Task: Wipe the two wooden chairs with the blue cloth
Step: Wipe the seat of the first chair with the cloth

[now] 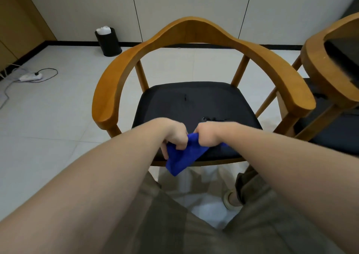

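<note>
Pale tiled floor [48, 127]. Near chair [194, 30] centre, 2nd chair [318, 59] far right. Left hand [174, 136] & right hand [206, 135] both grip the blue cloth [182, 156] over the seat's near edge, prob. bunching it to wipe.

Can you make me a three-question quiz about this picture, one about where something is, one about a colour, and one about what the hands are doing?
1. Where is the bin?
A. On the seat
B. On the floor by the wall
C. Under the chair

2. What colour is the cloth?
A. Blue
B. Red
C. White

3. What are the hands doing?
A. Resting flat on the armrests
B. Hanging empty
C. Both gripping the cloth

Answers:
1. B, the bin stands on the tiles near the wall, left of the chair.
2. A, the cloth is bright blue against the dark seat.
3. C, the left hand and right hand are closed on the cloth at the seat's front edge.
</note>
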